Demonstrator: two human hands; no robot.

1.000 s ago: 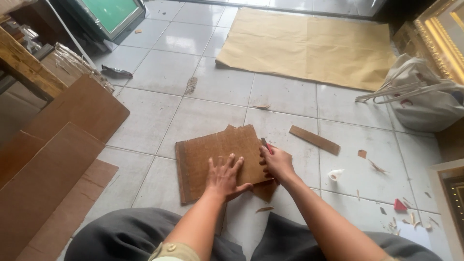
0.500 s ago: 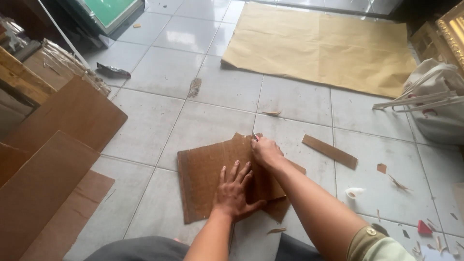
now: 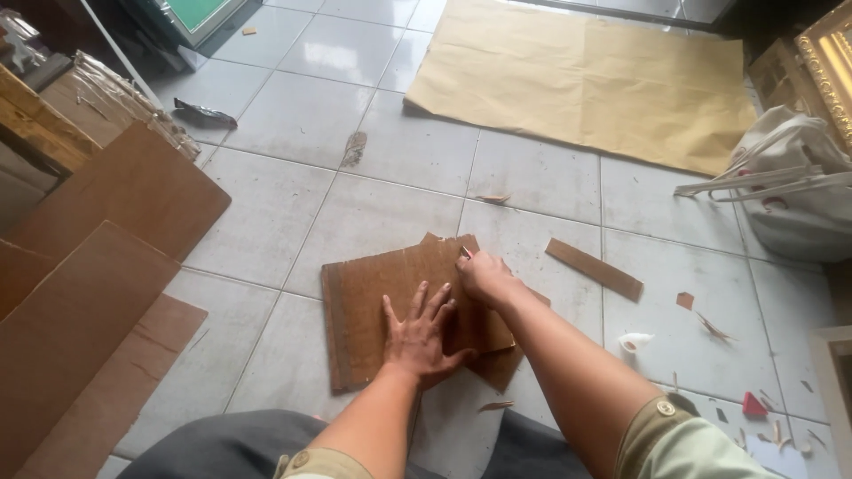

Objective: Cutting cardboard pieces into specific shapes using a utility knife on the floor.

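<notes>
The left hand (image 3: pixel 419 337) lay flat, fingers spread, pressing a brown cardboard sheet (image 3: pixel 382 302) onto the tiled floor (image 3: pixel 293 204). The right hand (image 3: pixel 484 277) was closed around a small cutter (image 3: pixel 465 253) at the sheet's far edge. A cardboard strip (image 3: pixel 594 269) lay just beside it, scraps (image 3: pixel 710 326) further right, kraft paper (image 3: pixel 586 84) beyond.

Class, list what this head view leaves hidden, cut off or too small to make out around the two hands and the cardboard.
- Cutter: only its tip shows; the right hand covers the rest.
- Cardboard: the part under the left hand is hidden.
- Scraps: too small to identify.
- White bag: cut off by the right edge.
- Boards: cut off by the left edge.
</notes>
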